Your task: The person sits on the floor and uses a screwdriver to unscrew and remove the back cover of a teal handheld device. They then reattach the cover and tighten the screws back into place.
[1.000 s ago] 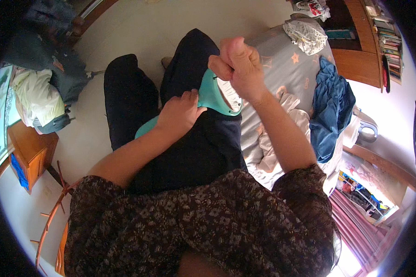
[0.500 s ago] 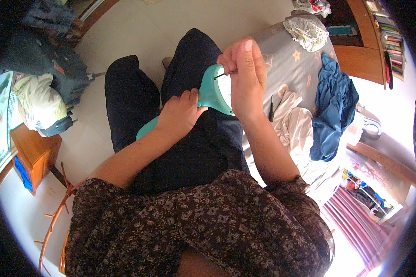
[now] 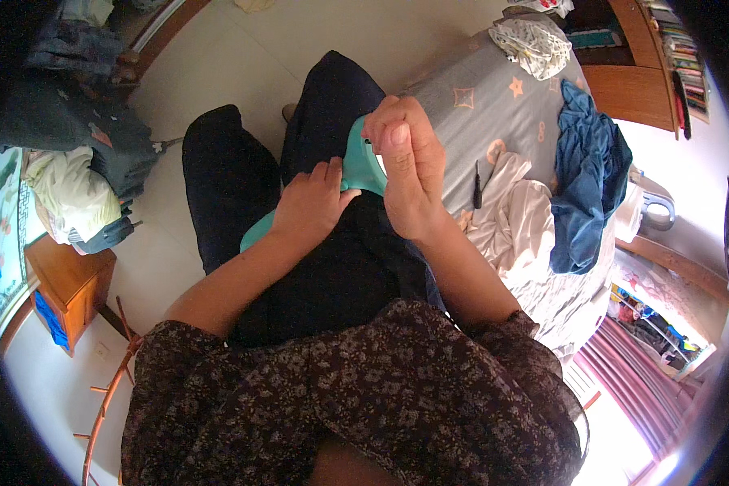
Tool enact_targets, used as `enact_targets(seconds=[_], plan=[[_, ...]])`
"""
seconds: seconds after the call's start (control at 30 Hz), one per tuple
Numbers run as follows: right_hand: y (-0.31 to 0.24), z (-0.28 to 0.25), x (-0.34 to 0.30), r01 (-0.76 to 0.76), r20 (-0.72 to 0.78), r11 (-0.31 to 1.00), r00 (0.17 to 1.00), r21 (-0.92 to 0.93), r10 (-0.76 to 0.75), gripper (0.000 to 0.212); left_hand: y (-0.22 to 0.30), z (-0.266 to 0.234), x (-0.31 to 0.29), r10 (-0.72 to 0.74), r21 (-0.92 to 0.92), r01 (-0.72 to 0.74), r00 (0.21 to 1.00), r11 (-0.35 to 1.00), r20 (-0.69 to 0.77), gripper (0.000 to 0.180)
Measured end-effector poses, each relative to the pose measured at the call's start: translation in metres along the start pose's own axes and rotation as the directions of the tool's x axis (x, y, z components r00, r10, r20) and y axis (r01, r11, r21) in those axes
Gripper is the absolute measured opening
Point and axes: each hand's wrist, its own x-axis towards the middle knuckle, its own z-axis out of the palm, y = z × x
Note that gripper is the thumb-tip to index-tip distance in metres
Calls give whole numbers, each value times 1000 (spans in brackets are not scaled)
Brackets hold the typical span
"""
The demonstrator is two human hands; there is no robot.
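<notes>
Here the left hand (image 3: 312,202) presses the teal fabric (image 3: 356,166) flat on the lap, steadying it, while the right hand (image 3: 409,166) pinches its upper edge beside the bed (image 3: 478,105).

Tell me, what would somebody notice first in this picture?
First, the teal cloth in the middle, over the lap, with the left hand pressing on it and the right hand pinched at its upper edge. To the right lies a grey bed with a crumpled blue garment on it.
</notes>
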Motion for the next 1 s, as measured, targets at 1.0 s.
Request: enact_targets(seconds=[1.0], plan=[[17,-3,-1,-76,91,950,995,301,51,19,-1,3,-2,-10,-50,8,999,999,-40,50]])
